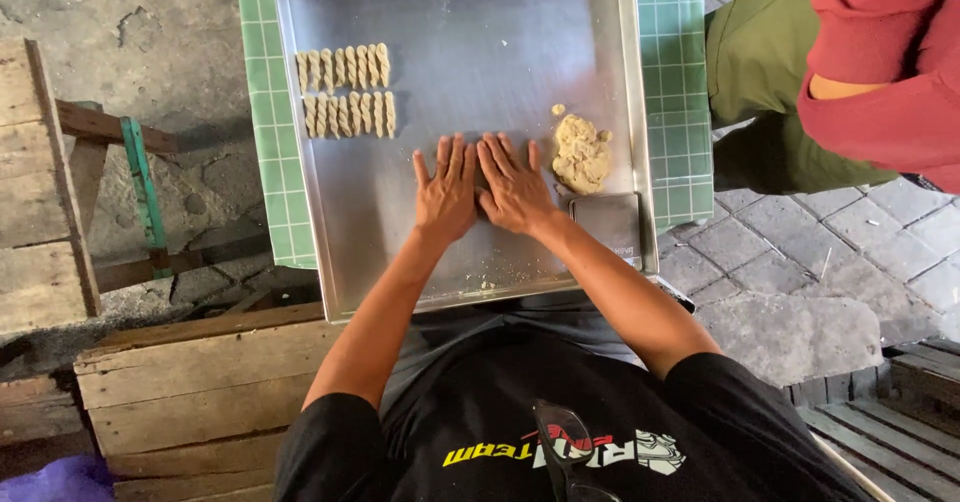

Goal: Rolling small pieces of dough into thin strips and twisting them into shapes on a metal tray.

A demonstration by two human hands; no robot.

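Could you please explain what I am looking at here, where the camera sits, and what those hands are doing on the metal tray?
The single picture comes from a camera worn on a person's head, looking straight down. Their left hand and right hand lie flat, side by side, palms down on a metal tray; anything under them is hidden. Two rows of twisted dough pieces lie at the tray's far left, a dough lump to the right, with a small dark flat slab below it. Another person in a red sleeve sits nearby.

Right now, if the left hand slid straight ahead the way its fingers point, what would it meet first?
Bare tray, it seems: the left hand points up the tray, right of the twisted dough sticks, so only the far rim lies ahead.
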